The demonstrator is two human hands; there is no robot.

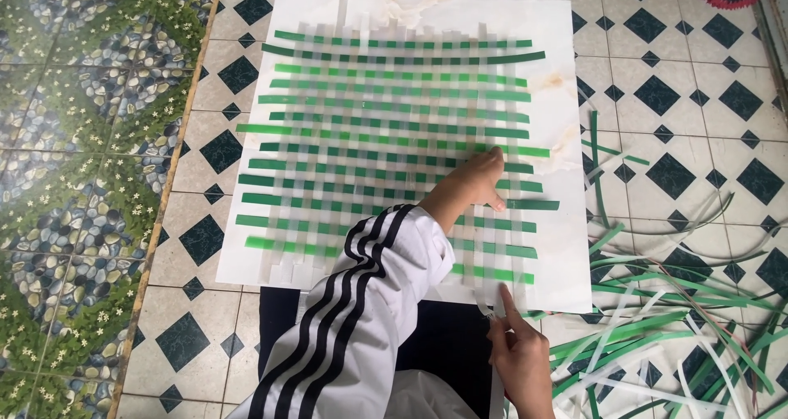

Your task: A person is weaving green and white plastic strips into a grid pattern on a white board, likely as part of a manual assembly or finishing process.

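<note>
Left hand: the left hand point(484, 177), on a white sleeve with black stripes, reaches across to right of centre, fingers spread open and pressing on the woven mat point(394, 140).
Right hand: the right hand point(521, 357), at the lower right, pinches the end of a white strip point(489, 306) at the mat's bottom edge, forefinger pointing up.
Mat: green and white strips interlaced, lying on a white board point(558, 74) in the upper middle.
Loose strips: a pile of green and white strips point(673, 320) on the tiled floor point(698, 99), right side.
</note>
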